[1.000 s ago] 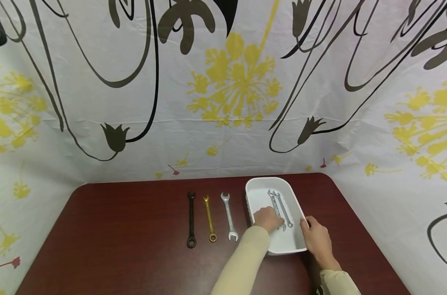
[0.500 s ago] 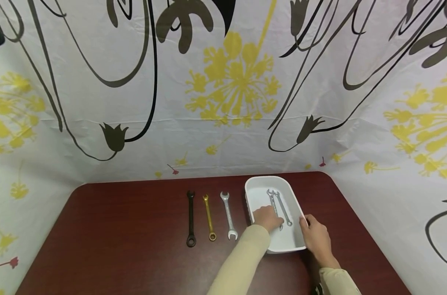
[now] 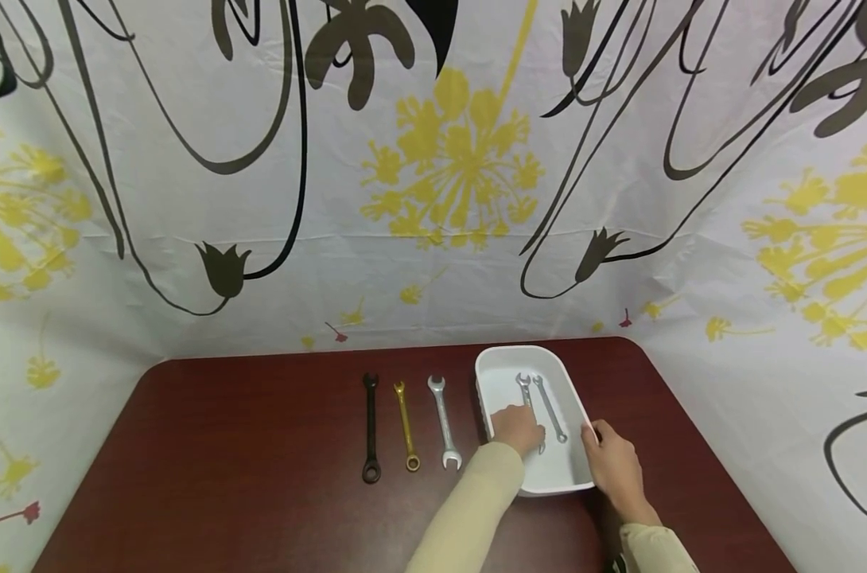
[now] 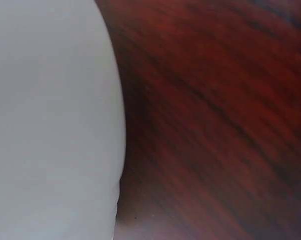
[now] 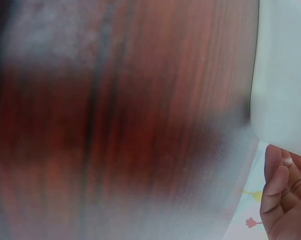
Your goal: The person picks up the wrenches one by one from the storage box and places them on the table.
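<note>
My left hand [image 3: 518, 428] reaches into a white plastic tray [image 3: 564, 473] and holds a silver open-end wrench [image 3: 523, 382] by its lower part. Its upper jaw end shows beyond the fingers, and its lower end peeks out below them. Beside it in the tray lies a thinner silver combination wrench [image 3: 550, 410]. On the tray's right side my right hand [image 3: 615, 469] grips the rim, with thumb and fingers at the edge. In the right wrist view, part of the right hand [image 5: 288, 200] shows at the tray wall [image 5: 283, 75]. The left wrist view shows no hand.
Left of the tray, three wrenches lie in a row on the dark red wooden table [image 3: 247, 446]: black [image 3: 371, 430], gold [image 3: 406, 426] and silver [image 3: 444, 422]. A patterned curtain [image 3: 333, 302] hangs behind the table and at both sides.
The held wrench has turned slightly and its top has shifted a little left, away from the thinner one. The tray and the right hand stay in place.
</note>
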`<state>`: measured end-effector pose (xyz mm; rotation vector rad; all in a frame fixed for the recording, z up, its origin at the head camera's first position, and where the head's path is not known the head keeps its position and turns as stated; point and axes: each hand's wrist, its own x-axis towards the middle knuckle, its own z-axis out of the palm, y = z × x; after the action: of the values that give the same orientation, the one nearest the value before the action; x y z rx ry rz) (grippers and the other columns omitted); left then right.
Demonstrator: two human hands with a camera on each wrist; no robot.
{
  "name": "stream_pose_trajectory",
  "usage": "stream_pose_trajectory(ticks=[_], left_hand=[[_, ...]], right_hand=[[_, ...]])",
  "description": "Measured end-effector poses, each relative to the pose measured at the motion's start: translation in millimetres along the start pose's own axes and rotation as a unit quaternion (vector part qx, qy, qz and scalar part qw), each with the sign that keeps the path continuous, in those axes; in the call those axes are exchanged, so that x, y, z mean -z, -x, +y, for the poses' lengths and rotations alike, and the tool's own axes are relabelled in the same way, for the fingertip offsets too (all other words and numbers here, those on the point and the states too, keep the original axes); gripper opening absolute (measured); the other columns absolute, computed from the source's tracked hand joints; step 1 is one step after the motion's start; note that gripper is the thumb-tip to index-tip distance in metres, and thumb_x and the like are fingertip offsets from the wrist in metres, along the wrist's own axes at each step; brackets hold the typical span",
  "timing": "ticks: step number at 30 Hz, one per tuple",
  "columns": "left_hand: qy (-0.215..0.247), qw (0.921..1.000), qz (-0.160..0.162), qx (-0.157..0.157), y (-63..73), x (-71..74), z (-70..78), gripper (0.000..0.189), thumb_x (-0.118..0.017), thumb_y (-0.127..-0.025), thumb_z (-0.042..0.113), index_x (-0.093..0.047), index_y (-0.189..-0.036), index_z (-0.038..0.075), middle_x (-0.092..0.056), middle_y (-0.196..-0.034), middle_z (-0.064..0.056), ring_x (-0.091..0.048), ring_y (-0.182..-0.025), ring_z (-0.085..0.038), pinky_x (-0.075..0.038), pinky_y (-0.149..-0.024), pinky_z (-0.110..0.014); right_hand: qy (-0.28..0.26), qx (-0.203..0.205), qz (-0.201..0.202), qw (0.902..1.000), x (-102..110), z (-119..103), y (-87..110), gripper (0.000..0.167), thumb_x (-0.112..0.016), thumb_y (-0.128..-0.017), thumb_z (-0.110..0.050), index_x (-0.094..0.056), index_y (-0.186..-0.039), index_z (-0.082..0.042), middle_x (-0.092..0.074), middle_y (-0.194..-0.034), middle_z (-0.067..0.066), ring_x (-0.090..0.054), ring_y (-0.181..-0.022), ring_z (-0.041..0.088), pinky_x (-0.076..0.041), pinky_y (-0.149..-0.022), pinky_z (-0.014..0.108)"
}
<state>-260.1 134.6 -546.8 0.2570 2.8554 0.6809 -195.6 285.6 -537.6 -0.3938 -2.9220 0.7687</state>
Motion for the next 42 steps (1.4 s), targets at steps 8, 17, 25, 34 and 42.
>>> stream_pose_trajectory(ticks=[8, 17, 25, 34, 42], left_hand=[[-0.001, 1.0000, -0.001, -0.003, 2.3, 0.7, -0.4, 0.035, -0.064, -0.082, 0.034, -0.054, -0.054, 0.017, -0.052, -0.048, 0.001, -0.049, -0.045, -0.013, -0.038, -0.056, -0.028], [-0.026, 0.9986, 0.037, -0.027, 3.3, -5.0, -2.1, 0.040, -0.063, -0.085, 0.038, -0.051, -0.052, 0.019, -0.049, -0.045, 0.003, -0.047, -0.046, -0.012, -0.042, -0.061, -0.030], [-0.074, 0.9968, 0.025, -0.018, 5.7, -7.4, 2.8, 0.041, -0.063, -0.085, 0.038, -0.053, -0.049, 0.019, -0.056, -0.053, 0.001, -0.052, -0.054, -0.015, -0.040, -0.061, -0.030], [-0.120, 0.9918, 0.038, -0.022, 1.3, -10.6, 3.0, 0.039, -0.063, -0.083, 0.042, -0.057, -0.054, 0.018, -0.058, -0.056, 0.000, -0.054, -0.056, -0.015, -0.041, -0.060, -0.031], [-0.139, 0.9894, 0.039, -0.018, -0.4, -7.5, 4.1, 0.041, -0.057, -0.086, 0.045, -0.059, -0.057, 0.017, -0.060, -0.060, 0.000, -0.056, -0.059, -0.016, -0.041, -0.061, -0.032]], right_hand=[[-0.004, 0.000, 0.004, 1.0000, -2, 0, 1.1, 0.042, -0.038, -0.102, -0.035, -0.059, -0.113, -0.001, -0.066, -0.097, 0.025, -0.063, -0.080, 0.036, -0.046, -0.067, 0.052], [-0.005, 0.002, 0.011, 0.9999, -3, 1, 3.2, 0.040, -0.039, -0.101, -0.033, -0.059, -0.112, 0.000, -0.067, -0.098, 0.026, -0.063, -0.080, 0.036, -0.046, -0.067, 0.052], [-0.001, 0.000, 0.001, 1.0000, -3, 1, 5.0, 0.041, -0.039, -0.102, -0.033, -0.059, -0.114, 0.000, -0.067, -0.100, 0.027, -0.063, -0.080, 0.036, -0.046, -0.066, 0.052], [-0.004, 0.001, 0.009, 0.9999, -2, 1, 4.1, 0.039, -0.039, -0.101, -0.032, -0.060, -0.112, 0.000, -0.067, -0.097, 0.026, -0.063, -0.079, 0.037, -0.046, -0.067, 0.052], [-0.002, 0.001, 0.016, 0.9999, -2, 1, 1.2, 0.040, -0.039, -0.101, -0.034, -0.060, -0.111, -0.001, -0.068, -0.097, 0.025, -0.063, -0.081, 0.039, -0.046, -0.068, 0.053]])
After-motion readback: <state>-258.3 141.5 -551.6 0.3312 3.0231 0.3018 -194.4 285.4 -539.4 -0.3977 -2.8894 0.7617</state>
